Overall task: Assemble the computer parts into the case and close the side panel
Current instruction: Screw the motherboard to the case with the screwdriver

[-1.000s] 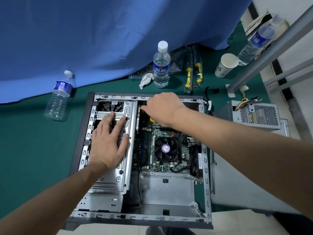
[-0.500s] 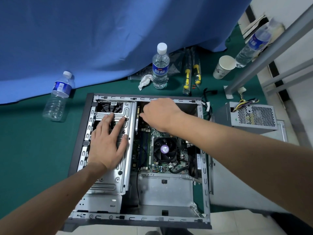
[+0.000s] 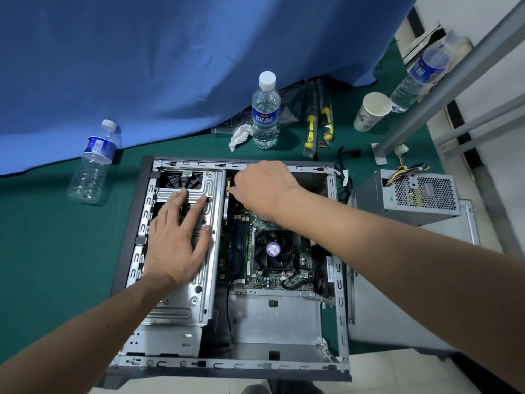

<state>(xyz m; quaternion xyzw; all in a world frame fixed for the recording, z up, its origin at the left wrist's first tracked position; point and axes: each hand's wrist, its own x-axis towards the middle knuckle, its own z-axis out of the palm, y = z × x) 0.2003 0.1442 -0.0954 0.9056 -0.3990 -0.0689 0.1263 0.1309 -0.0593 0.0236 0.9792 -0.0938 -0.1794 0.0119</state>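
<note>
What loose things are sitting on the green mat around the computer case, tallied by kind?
Water bottles: 3
Paper cups: 1
Yellow-handled screwdrivers: 2
Crumpled tissues: 1
Power supply units: 1
Total: 8

A: Upright water bottle (image 3: 266,109) behind the case, crumpled tissue (image 3: 239,135) just beside it. Blue cloth (image 3: 184,61) draped behind.

B: Second bottle (image 3: 95,163) lying left on the green tabletop (image 3: 51,245). Paper cup (image 3: 370,110) and yellow-handled screwdrivers (image 3: 318,123) right of centre.
</note>
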